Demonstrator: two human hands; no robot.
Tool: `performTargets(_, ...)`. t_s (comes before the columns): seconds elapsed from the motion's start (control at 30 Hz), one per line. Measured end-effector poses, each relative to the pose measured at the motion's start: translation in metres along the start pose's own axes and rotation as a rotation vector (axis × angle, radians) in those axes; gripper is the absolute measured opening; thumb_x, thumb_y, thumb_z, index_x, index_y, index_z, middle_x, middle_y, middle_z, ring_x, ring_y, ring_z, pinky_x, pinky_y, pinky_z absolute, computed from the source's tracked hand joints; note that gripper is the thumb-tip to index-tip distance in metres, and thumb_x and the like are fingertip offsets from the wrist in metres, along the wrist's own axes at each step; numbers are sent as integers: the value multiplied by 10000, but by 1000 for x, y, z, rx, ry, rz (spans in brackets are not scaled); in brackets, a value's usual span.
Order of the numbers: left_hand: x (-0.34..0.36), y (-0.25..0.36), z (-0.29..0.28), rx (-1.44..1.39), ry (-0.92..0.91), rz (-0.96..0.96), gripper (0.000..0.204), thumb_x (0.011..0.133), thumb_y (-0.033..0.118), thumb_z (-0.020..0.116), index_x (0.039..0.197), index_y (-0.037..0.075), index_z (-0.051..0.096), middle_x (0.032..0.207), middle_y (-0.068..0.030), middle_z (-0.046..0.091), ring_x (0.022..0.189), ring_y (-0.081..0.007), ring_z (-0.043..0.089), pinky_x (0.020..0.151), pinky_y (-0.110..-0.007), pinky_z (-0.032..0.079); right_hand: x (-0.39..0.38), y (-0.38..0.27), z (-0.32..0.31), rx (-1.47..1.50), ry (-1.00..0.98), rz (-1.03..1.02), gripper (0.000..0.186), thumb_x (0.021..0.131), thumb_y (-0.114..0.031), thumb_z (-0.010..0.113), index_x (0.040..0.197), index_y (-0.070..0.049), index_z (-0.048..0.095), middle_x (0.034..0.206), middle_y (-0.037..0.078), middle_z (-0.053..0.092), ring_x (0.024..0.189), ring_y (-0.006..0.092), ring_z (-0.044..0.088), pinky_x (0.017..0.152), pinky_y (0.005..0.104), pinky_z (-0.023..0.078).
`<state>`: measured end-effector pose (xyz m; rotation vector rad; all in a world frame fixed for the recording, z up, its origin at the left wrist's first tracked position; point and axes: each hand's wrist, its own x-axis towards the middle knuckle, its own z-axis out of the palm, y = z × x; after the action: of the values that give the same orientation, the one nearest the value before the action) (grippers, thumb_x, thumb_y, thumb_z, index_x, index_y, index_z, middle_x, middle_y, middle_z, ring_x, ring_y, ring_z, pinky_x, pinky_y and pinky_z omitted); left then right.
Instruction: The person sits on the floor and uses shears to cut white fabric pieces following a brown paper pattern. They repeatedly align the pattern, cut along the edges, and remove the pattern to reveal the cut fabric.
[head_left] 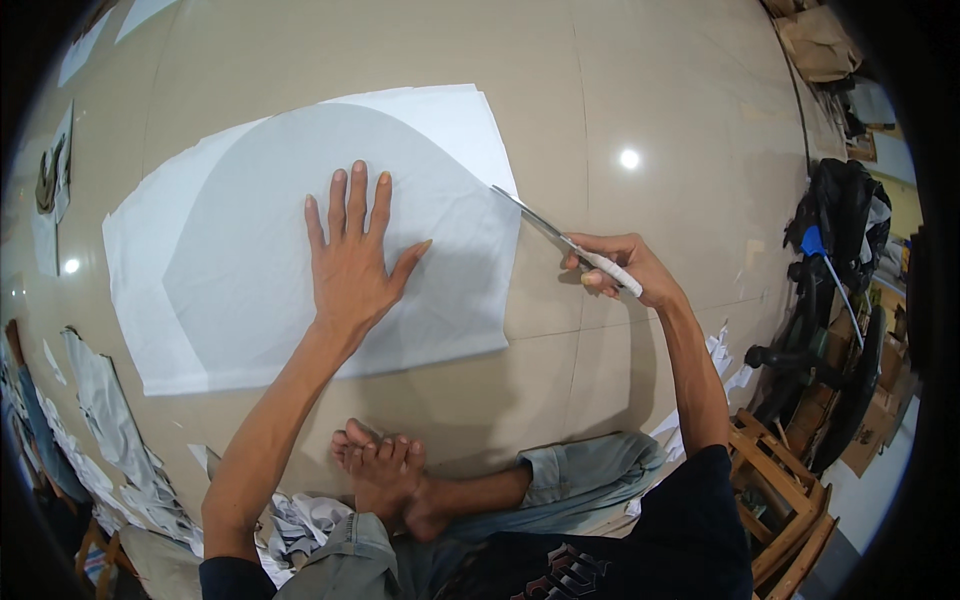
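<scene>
My left hand (350, 255) lies flat, fingers spread, on a grey rounded sheet (260, 200). Beneath that sheet is a larger white sheet (140, 260), showing as a border at the left, top and upper right. Whether the sheets are cloth or paper I cannot tell. My right hand (625, 265) grips a pair of scissors (545, 226) by handles that look wrapped in white. The blades reach over the right edge of the sheets, their tips near the border between grey and white.
Glossy beige floor tiles (680, 90) lie under everything. My bare feet (385, 465) are just below the sheets. White scraps (110, 400) litter the left side. At right stand a wooden frame (775, 500), a black chair (850, 390) and a dark bag (845, 205).
</scene>
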<state>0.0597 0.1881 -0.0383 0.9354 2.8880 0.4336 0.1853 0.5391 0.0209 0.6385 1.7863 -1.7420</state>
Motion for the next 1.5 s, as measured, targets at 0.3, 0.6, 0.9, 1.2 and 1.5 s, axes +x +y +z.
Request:
performTargets(0.3, -1, -2, 4, 24, -11, -2, 847, 987, 618, 527, 1627, 127, 271, 1711, -141, 156, 1583, -339, 98, 1254, -607, 45, -3, -10, 5, -66, 14, 1, 607, 795, -84, 866, 1366, -86, 660, 937, 6, 729, 541, 39, 492, 444, 205, 383)
performTargets(0.6, -1, -1, 4, 48, -30, -11, 847, 989, 629, 516, 1630, 135, 266, 1712, -132, 152, 1587, -327, 81, 1262, -599, 53, -8, -11, 19, -47, 70, 16, 594, 810, -99, 864, 1367, -90, 659, 935, 13, 736, 523, 35, 488, 440, 213, 383)
performTargets(0.9, -1, 0, 2, 28, -26, -13, 843, 988, 611, 534, 1631, 138, 262, 1709, -131, 163, 1586, -328, 86, 1262, -600, 53, 9, -11, 29, -7, 57, -31, 565, 831, -45, 819, 1370, -80, 655, 969, 48, 743, 530, 52, 512, 447, 216, 398)
performTargets(1.2, -1, 0, 0, 20, -28, -11, 847, 981, 613, 548, 1623, 130, 280, 1706, -134, 172, 1583, -329, 105, 1259, -605, 65, 6, -11, 41, -6, 109, -5, 559, 845, -20, 793, 1381, -75, 645, 985, 51, 738, 534, 48, 518, 446, 217, 403)
performTargets(1.5, -1, 0, -1, 6, 1, -6, 820, 984, 597, 547, 1609, 117, 321, 1690, -152, 219, 1572, -341, 148, 1242, -628, 107, 23, -27, 52, 26, 104, -20, 559, 841, -73, 832, 1371, -84, 656, 972, 36, 726, 564, 45, 530, 448, 217, 406)
